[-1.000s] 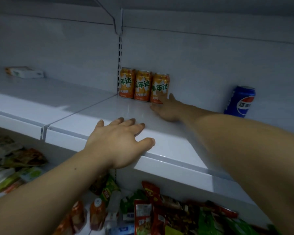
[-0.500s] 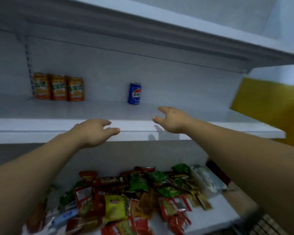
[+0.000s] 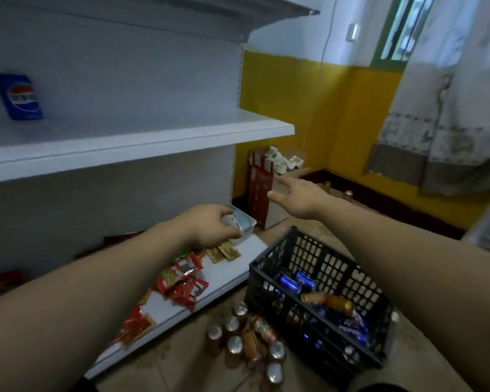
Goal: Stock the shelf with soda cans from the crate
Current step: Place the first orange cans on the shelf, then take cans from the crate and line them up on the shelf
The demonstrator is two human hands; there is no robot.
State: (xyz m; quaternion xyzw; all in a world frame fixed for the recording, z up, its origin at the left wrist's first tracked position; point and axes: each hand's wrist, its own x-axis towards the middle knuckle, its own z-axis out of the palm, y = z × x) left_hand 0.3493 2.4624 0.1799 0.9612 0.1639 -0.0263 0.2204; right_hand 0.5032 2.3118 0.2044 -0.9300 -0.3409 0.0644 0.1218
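A black plastic crate [image 3: 333,265] stands on the floor at the lower right. Inside it lie several blue soda cans [image 3: 296,281] and an orange can [image 3: 327,301]. More orange cans [image 3: 246,342] stand and lie on the floor just left of the crate. One blue can [image 3: 20,96] stands on the white middle shelf [image 3: 153,142] at far left. My left hand [image 3: 210,229] hangs over the bottom shelf with loosely curled fingers and holds nothing. My right hand [image 3: 294,200] reaches forward above the crate, fingers spread, empty.
Red and green snack packets [image 3: 181,281] litter the bottom shelf [image 3: 224,274], with a white box [image 3: 244,224] at its right end. A red carton [image 3: 259,190] stands by the yellow wall [image 3: 289,108]. A curtain [image 3: 450,123] hangs at right.
My view has swung right and down, from the shelf with the orange cans to the crate on the floor. Both hands left the middle shelf edge and dropped lower.
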